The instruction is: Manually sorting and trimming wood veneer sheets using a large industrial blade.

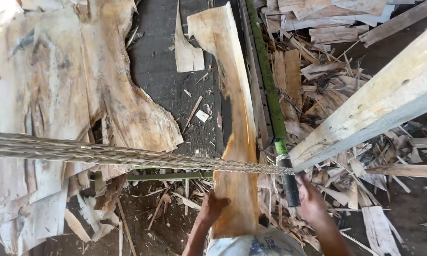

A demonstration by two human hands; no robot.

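Long pale-orange wood veneer strip (235, 118) runs lengthwise away from the person over the dark worktop (161, 71); near end sits betw. both hands. Left hand (212, 208) fingers pressed flat on its left edge, not curled round. Right hand (312, 199) fingers wrapped tight on black-handled green metal bar (270, 90), just right of strip. Frayed rope (104, 154) crosses above fingers. Pale timber beam (389, 95) upper right; veneer scraps (327, 71) piled beyond.
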